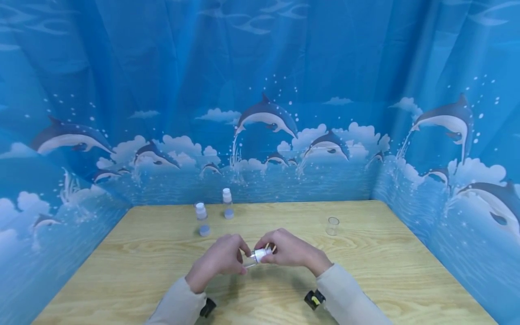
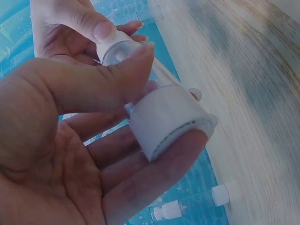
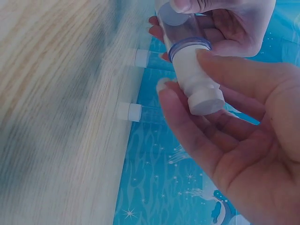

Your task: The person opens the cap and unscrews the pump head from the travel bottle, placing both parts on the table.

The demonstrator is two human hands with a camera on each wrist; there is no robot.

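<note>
Left hand (image 1: 221,256) and right hand (image 1: 290,248) pinch a clear-and-white plastic cylindrical bottle (image 1: 259,256), probably light, stiff, slippery; best held by its white collar (image 3: 187,65).

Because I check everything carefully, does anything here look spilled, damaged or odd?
Nothing stands out; no spill or damage shows. The white-topped transparent bottle tilts, but bare fingers hold it; the transparent cylinder stands upright on the yellowish table.

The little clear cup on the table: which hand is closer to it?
Right. The right hand is to the near left of the clear cup; the left hand is farther left, beyond the right hand.
</note>
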